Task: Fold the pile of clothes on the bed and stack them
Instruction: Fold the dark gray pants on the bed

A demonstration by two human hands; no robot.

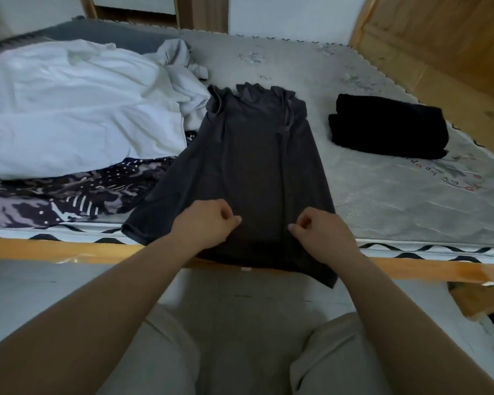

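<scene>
A: Both hands on the dark grey shirt (251,166), mid-bed, hem hanging over the wooden bed rail (69,250).

B: Grip?

A: Left hand (208,223) & right hand (320,230) each curled, pinching fabric near the hem (sides already folded in).

B: Rest?

A: Folded black garment (388,129) to the right, apart. White pile (77,106) on the left, over a patterned cloth (69,195).
</scene>
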